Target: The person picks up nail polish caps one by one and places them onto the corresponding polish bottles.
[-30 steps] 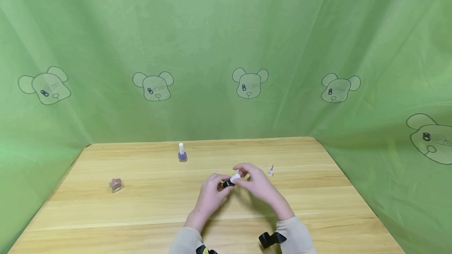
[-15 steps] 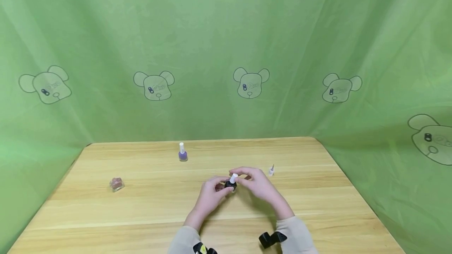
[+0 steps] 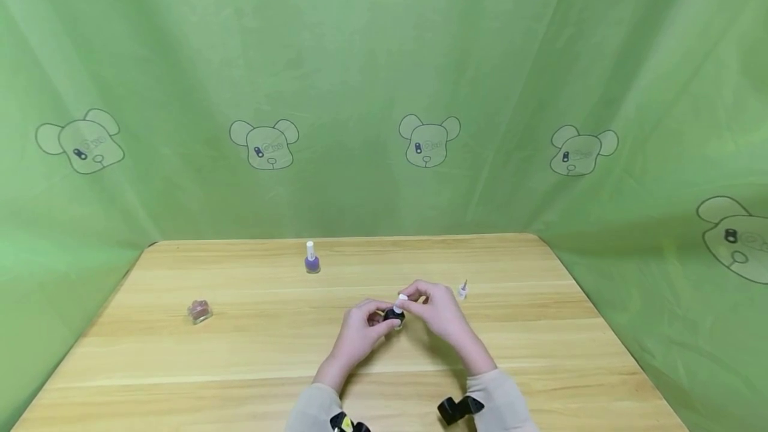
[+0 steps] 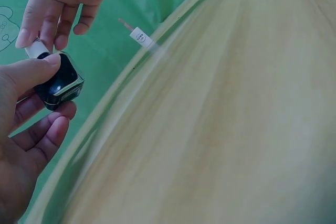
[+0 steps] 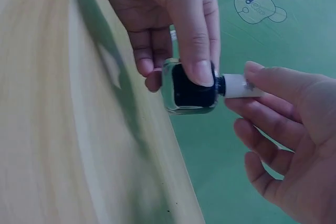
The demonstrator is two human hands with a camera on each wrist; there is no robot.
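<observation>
My left hand (image 3: 358, 329) grips a square glass nail polish bottle (image 5: 194, 98) filled with black polish, thumb on one flat face. The thumb and index finger of my right hand (image 3: 441, 312) pinch its white cap (image 5: 239, 86), the other fingers loosely bent. In the right wrist view, a short dark stretch of neck shows between bottle and cap. The left wrist view also has the black bottle (image 4: 62, 80), with part of the cap (image 4: 37, 49) behind my left thumb. Both hands are over the middle of the wooden table (image 3: 240, 352).
A loose white cap (image 3: 463, 291) stands beyond my right hand, its brush pointing up. Toward the back is a purple nail polish bottle (image 3: 312, 263) with its white cap on. A capless pinkish bottle (image 3: 200, 312) is at the left. Green curtain (image 3: 336, 85) surrounds the table.
The black bottle has swung from a strong tilt to more upright, shifting slightly right between my hands. My right hand still pinches the cap. The other bottles and loose cap stay put.
</observation>
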